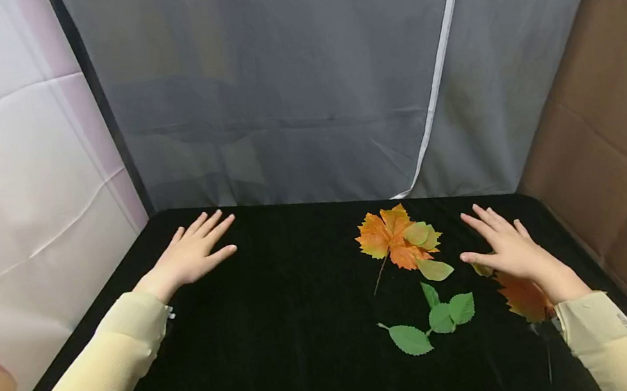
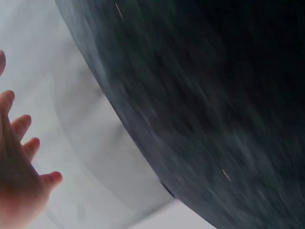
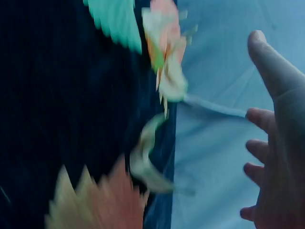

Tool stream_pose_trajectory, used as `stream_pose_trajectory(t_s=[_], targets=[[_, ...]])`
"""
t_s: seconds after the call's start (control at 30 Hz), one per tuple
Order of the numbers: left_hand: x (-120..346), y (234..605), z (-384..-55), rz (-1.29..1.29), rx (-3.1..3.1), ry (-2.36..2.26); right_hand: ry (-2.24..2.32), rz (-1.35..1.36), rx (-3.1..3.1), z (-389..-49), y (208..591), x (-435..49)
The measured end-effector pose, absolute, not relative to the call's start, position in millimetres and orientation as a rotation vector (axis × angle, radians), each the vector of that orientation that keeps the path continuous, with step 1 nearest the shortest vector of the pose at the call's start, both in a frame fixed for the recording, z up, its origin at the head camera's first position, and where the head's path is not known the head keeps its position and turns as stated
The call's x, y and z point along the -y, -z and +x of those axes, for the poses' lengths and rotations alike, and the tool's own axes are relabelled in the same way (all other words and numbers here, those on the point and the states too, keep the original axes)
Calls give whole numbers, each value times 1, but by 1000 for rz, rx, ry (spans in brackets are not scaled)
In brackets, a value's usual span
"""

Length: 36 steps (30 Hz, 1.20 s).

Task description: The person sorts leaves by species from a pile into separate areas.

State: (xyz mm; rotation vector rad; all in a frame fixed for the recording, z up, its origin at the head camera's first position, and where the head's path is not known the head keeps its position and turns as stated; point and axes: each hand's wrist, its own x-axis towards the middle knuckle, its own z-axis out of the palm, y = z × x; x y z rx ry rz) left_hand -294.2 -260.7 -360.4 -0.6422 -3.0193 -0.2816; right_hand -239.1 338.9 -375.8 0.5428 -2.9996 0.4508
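My left hand (image 1: 185, 256) is held over the black cloth at the left, fingers spread and holding nothing. The right hand (image 1: 514, 251), also with spread fingers and nothing in them, hovers above an orange leaf (image 1: 523, 295), partly covering it. Left of that hand lies an orange maple-like leaf cluster (image 1: 391, 238) with a thin stem and several yellow-green leaves (image 1: 435, 269) on and beside it. Nearer the front is a green leaf sprig (image 1: 411, 340) with several toothed leaves. The right wrist view shows blurred leaves (image 3: 102, 202) beside the right hand (image 3: 286, 143).
Black cloth (image 1: 282, 328) covers the table, whose rounded far corners meet a grey curtain (image 1: 279, 96) with a white strip. A pale printed sheet (image 1: 13, 159) hangs on the left and a brown one (image 1: 617, 109) on the right.
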Motion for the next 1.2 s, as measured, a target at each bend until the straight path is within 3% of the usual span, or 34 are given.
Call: stream_pose_trajectory(t_s=[0.37, 0.7, 1.2], targets=[[153, 375, -237, -1265, 2801, 165, -606, 819, 2866, -185, 390, -288], [80, 390, -187, -1819, 2540, 30, -768, 524, 2961, -149, 397, -271], [47, 404, -162, -2054, 2417, 78, -826, 453, 3033, -148, 422, -246]])
